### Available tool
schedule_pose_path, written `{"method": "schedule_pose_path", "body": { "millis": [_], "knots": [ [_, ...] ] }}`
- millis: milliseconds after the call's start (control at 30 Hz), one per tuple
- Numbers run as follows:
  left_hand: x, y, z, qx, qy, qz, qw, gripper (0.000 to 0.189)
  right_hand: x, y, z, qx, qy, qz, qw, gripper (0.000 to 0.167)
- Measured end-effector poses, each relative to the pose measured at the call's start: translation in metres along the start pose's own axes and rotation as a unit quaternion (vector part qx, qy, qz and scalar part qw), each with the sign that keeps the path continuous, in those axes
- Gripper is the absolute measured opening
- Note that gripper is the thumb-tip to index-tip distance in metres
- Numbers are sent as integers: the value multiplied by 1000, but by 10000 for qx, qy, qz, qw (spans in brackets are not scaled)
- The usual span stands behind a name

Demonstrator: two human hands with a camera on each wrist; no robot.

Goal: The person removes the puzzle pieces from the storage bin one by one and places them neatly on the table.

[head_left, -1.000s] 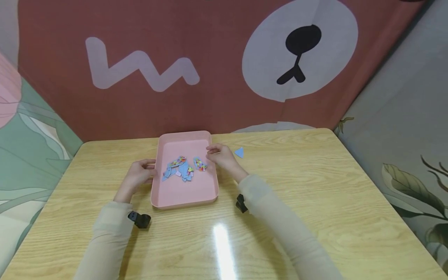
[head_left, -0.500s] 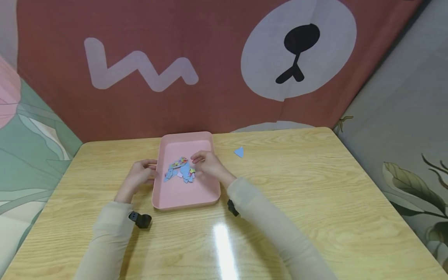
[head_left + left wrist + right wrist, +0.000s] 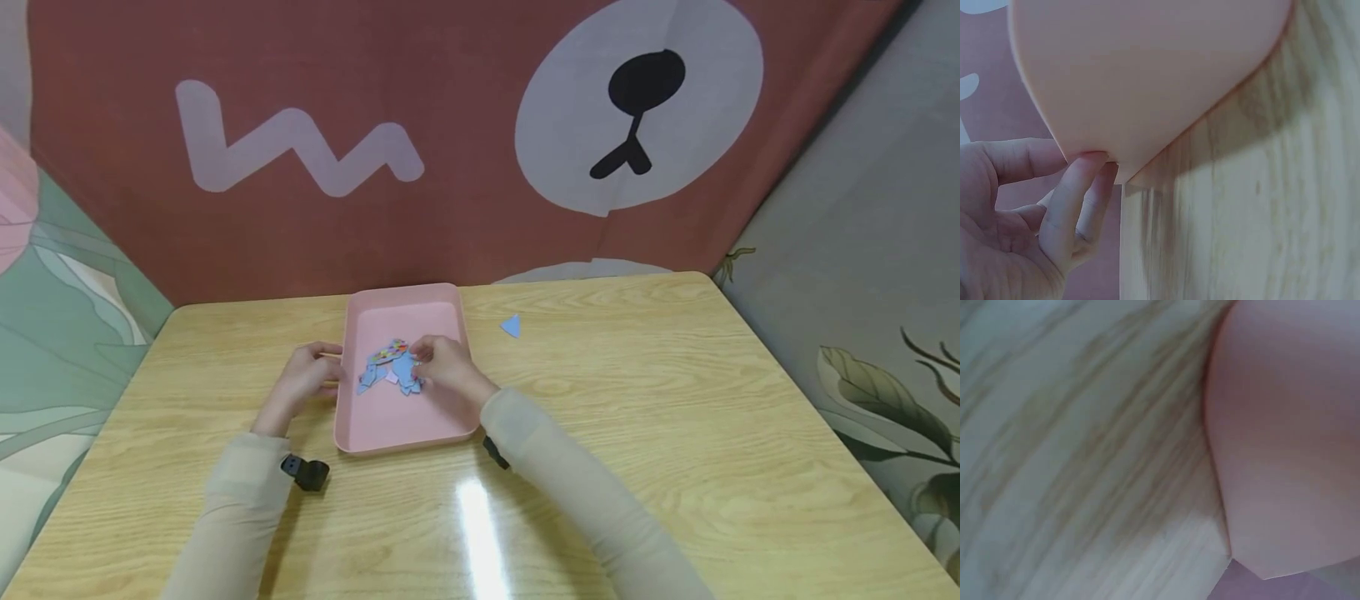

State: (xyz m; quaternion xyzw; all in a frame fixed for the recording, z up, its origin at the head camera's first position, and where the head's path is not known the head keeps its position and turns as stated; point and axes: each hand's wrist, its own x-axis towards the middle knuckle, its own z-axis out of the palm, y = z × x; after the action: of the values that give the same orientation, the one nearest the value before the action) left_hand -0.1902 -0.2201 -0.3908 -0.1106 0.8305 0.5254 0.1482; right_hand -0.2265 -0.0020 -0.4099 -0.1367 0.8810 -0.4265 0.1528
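Note:
A shallow pink tray lies on the wooden table with a heap of small, flat light-blue pieces near its middle. Some pieces carry a multicoloured pattern. My left hand is at the tray's left side; in the left wrist view, the fingertips of the left hand touch the tray's outer wall. My right hand reaches over the right rim, its fingers bent down at the right edge of the heap. I cannot tell whether they pinch a piece.
One light-blue triangle lies on the table right of the tray. Behind the tray's far end hangs a reddish-brown cloth. In the right wrist view only the tray's outer wall and the tabletop show.
My right hand has moved left from the tray's right rim to the heap, covering a separate patterned piece. The tray and its pieces have slid slightly right, my left hand staying against the side.

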Motion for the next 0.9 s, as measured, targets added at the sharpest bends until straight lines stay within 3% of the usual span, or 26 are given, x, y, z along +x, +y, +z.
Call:
{"method": "schedule_pose_path", "body": {
  "millis": [567,900],
  "knots": [
    [0,0,1,-39,24,-2,10000,56,-2,0,4,-773,-34,-81,9970,43],
    [0,0,0,34,29,-33,10000,55,-2,-1,0,-502,-2,85,9987,37]
  ]
}}
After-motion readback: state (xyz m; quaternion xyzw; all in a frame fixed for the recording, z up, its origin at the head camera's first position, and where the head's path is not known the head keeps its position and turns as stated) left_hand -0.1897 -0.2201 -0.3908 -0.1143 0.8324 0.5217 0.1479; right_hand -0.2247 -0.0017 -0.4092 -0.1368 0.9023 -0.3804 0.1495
